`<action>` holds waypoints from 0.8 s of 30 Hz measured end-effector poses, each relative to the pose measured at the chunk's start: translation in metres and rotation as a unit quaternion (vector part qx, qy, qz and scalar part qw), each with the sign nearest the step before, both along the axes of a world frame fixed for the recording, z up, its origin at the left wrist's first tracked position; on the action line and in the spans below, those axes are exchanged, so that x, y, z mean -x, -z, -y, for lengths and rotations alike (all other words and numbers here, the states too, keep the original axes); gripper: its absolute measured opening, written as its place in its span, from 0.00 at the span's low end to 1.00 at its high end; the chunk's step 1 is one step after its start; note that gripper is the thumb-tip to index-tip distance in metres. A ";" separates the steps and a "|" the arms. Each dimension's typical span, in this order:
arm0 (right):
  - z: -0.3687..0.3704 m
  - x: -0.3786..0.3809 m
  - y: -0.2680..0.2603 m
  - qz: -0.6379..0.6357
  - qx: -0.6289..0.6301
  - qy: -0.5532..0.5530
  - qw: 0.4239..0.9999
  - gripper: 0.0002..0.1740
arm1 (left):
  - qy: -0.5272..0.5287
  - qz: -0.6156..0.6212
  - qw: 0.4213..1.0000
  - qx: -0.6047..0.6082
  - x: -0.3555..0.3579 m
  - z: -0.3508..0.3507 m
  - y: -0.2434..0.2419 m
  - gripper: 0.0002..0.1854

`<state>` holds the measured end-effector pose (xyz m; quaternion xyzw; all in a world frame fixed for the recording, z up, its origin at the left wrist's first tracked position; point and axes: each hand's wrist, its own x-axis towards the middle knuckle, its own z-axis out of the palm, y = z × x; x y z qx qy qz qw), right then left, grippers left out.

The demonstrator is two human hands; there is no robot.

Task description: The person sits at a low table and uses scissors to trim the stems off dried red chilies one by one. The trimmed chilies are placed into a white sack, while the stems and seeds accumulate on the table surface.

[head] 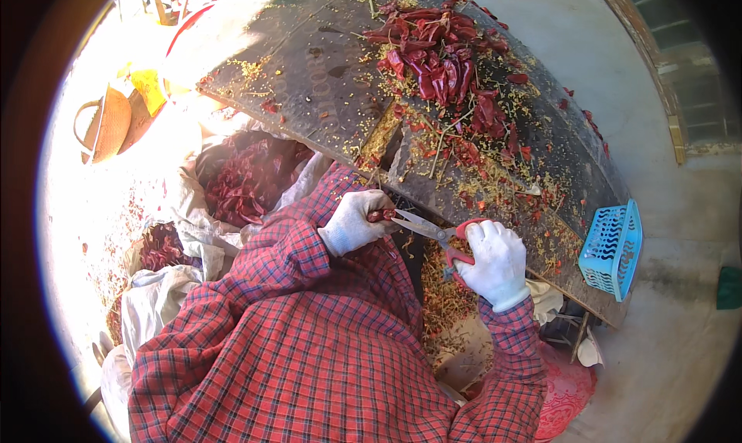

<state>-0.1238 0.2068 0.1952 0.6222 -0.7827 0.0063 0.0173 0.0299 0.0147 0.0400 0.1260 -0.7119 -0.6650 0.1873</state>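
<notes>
My left hand (360,218), in a white knit glove, grips a dried red chili pepper (381,215) whose end pokes out past the fingers. Red-handled scissors (426,228) are in my gloved right hand (494,257), fingers around the handles. Their blades are parted and point left, with the tips close beside the chili; whether they touch it is unclear. Beyond my hands, a heap of dried red chilies (435,54) lies on a dark board table (290,54) strewn with yellow seeds, stems and red scraps.
A light blue plastic basket (608,249) stands at the table's right corner. To my left are open woven sacks of chilies (249,176) and a wicker basket (110,121). Seeds and scraps litter the floor (449,292) under the table edge. A slot (387,141) cuts into the tabletop.
</notes>
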 end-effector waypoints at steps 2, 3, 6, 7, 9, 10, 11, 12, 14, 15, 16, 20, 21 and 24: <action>0.000 0.004 -0.001 -0.017 -0.023 -0.011 1.000 0.20 | -0.004 -0.004 1.000 0.015 0.001 0.000 -0.001 0.11; 0.001 0.005 -0.001 -0.014 -0.024 -0.017 0.999 0.20 | -0.007 -0.007 1.000 0.022 0.001 -0.001 -0.001 0.11; 0.005 0.006 -0.005 -0.014 -0.035 -0.034 0.999 0.20 | -0.009 -0.013 0.998 0.052 0.000 -0.002 0.000 0.11; 0.006 0.006 -0.006 -0.019 -0.042 -0.039 0.998 0.20 | -0.006 -0.010 0.998 0.069 0.000 0.000 0.001 0.11; 0.009 0.006 -0.009 -0.024 -0.055 -0.043 0.997 0.20 | -0.003 -0.003 0.996 0.087 0.000 0.000 0.003 0.11; 0.010 0.006 -0.010 -0.025 -0.061 -0.043 0.997 0.20 | -0.004 0.000 0.996 0.089 0.000 -0.001 0.003 0.11; 0.011 0.005 -0.011 -0.026 -0.067 -0.043 0.996 0.20 | -0.006 0.006 0.996 0.090 0.001 -0.001 0.004 0.11; 0.013 0.005 -0.009 -0.031 -0.079 -0.036 0.996 0.21 | -0.010 0.013 0.996 0.090 0.000 -0.002 0.005 0.11; 0.016 0.001 -0.007 -0.042 -0.103 -0.022 0.994 0.22 | -0.020 0.034 0.995 0.091 -0.001 -0.004 0.008 0.11; 0.018 -0.002 -0.007 -0.046 -0.123 -0.013 0.991 0.23 | -0.026 0.046 0.994 0.093 -0.001 -0.004 0.010 0.11; 0.020 -0.006 -0.010 -0.050 -0.142 -0.004 0.989 0.23 | -0.032 0.058 0.993 0.098 -0.001 -0.004 0.011 0.10; 0.024 -0.018 -0.002 -0.062 -0.187 0.039 0.980 0.25 | -0.067 0.095 0.991 0.073 0.001 -0.008 0.014 0.10; 0.025 -0.022 0.002 -0.072 -0.188 0.048 0.978 0.24 | -0.076 0.102 0.990 0.065 0.001 -0.009 0.014 0.09; 0.024 -0.033 0.019 -0.080 -0.185 0.081 0.976 0.24 | -0.101 0.116 0.987 0.046 0.002 -0.009 0.017 0.08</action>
